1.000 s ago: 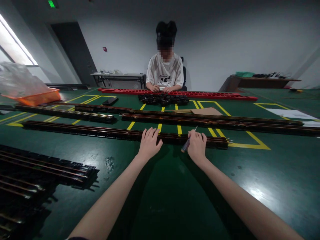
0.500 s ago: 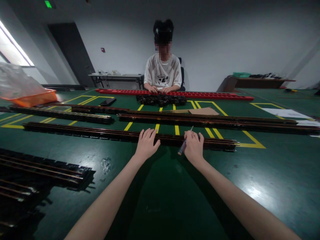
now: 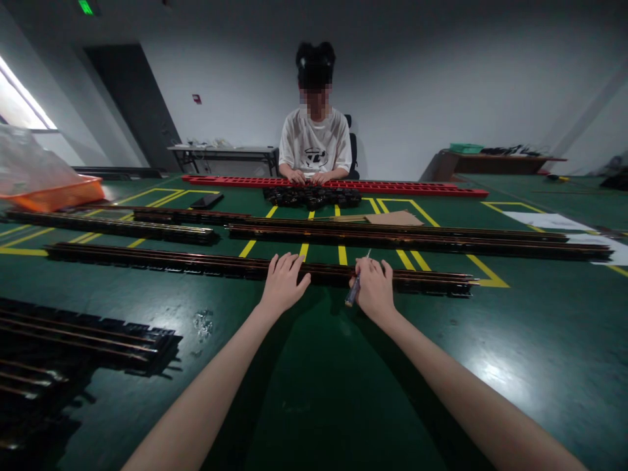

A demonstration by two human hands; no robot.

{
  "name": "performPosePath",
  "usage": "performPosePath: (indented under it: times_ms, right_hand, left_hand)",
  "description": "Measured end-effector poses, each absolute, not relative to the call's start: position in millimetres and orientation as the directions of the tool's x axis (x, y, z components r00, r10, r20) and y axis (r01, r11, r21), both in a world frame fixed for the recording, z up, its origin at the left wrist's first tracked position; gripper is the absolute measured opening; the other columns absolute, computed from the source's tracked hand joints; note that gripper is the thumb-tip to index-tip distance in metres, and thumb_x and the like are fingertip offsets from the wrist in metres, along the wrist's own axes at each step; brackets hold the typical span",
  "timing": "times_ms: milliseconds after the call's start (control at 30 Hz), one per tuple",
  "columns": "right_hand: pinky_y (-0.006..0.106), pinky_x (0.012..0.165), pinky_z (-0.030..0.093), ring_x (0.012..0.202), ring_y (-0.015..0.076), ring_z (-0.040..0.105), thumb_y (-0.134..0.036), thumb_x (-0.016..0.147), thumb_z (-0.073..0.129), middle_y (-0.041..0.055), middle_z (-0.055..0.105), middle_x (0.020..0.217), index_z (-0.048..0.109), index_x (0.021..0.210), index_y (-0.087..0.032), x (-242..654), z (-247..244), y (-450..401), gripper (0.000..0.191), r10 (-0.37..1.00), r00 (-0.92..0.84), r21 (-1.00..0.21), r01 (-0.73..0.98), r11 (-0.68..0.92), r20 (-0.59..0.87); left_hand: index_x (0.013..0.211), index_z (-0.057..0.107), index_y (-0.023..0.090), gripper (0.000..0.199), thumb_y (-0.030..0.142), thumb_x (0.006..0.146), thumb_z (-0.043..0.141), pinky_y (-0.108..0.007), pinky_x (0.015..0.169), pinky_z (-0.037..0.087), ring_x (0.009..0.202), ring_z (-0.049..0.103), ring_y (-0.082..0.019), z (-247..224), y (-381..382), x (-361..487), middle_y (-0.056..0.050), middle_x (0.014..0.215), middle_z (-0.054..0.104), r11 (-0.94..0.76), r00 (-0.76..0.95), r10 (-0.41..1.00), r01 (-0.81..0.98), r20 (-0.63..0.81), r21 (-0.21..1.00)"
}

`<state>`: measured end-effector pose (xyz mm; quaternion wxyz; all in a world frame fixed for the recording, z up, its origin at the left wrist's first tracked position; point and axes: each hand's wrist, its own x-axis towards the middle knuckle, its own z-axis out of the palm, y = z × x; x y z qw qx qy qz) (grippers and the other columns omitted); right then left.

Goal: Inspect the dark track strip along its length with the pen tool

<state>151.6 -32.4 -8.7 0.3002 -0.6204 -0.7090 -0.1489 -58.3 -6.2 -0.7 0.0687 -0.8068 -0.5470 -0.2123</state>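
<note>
A long black rail with copper-coloured strips (image 3: pixel 161 255) lies crosswise on the green table in front of me. My left hand (image 3: pixel 283 282) rests flat on it left of the middle, fingers spread over its top and thumb apart. Farther right, my right hand (image 3: pixel 375 288) is closed around a screwdriver (image 3: pixel 352 291) at the near edge of the same rail. The screwdriver is tilted, with its handle toward me and its thin metal shaft pointing up and away past the fingers. What lies under my right fingers is hidden.
Similar rails (image 3: pixel 417 241) lie beyond, with more stacked at near left (image 3: pixel 98 337). A person (image 3: pixel 316 144) sits opposite behind a red slotted rail (image 3: pixel 407 186) and a pile of black parts (image 3: pixel 314 196). Cardboard (image 3: pixel 395 218), papers (image 3: pixel 544 221) and an orange basket (image 3: pixel 73 194) also lie around.
The near rail has slid somewhat to the right across the table. My hands keep nearly the same pose, the screwdriver still in the right one. The camera view has shifted slightly.
</note>
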Motion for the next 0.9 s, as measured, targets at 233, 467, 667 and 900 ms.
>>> performPosePath:
  times_ms: [233,467,667,900]
  right_hand:
    - [0.046,0.096,0.032,0.098,0.0269,0.058,0.000,0.069,0.035,0.0102,0.067,0.093,0.037,0.081,-0.023,166.8,-10.4,-40.7,0.026,0.748,0.077,-0.251,0.960,0.123,0.659]
    - [0.046,0.100,0.030,0.100,0.0280,0.059,-0.017,0.074,0.049,0.0111,0.067,0.097,0.038,0.082,-0.024,169.7,-9.4,-41.5,0.015,0.788,-0.063,-0.232,0.939,0.255,0.612]
    - [0.048,0.101,0.027,0.102,0.0278,0.058,-0.004,0.070,0.041,0.0113,0.067,0.096,0.038,0.082,-0.023,167.2,-9.5,-41.5,0.023,0.804,0.055,-0.241,0.964,0.112,0.592]
    - [0.044,0.100,0.030,0.104,0.0256,0.057,-0.003,0.071,0.036,0.0104,0.067,0.100,0.035,0.081,-0.024,176.4,-8.8,-42.4,0.023,0.770,0.125,-0.338,0.933,0.124,0.626]
  left_hand:
    - [0.130,0.050,0.013,0.051,0.043,0.093,0.032,-0.050,0.114,0.023,0.130,0.042,-0.026,-0.7,-5.0,-58.0,-0.012,0.134,0.054,-0.403,0.324,0.853,0.907,0.409,0.123]
    - [0.127,0.054,0.014,0.049,0.041,0.093,0.031,-0.050,0.113,0.025,0.123,0.048,-0.026,-0.1,-6.3,-57.5,-0.012,0.126,0.059,-0.407,0.326,0.852,0.904,0.411,0.127]
    - [0.131,0.049,0.013,0.050,0.040,0.093,0.030,-0.048,0.115,0.021,0.129,0.042,-0.025,0.2,-6.4,-58.1,-0.012,0.132,0.054,-0.440,0.360,0.849,0.887,0.387,0.139]
    - [0.132,0.048,0.016,0.049,0.041,0.094,0.030,-0.049,0.112,0.025,0.129,0.043,-0.025,-1.7,-5.2,-58.4,-0.012,0.133,0.054,-0.457,0.376,0.838,0.879,0.395,0.134]
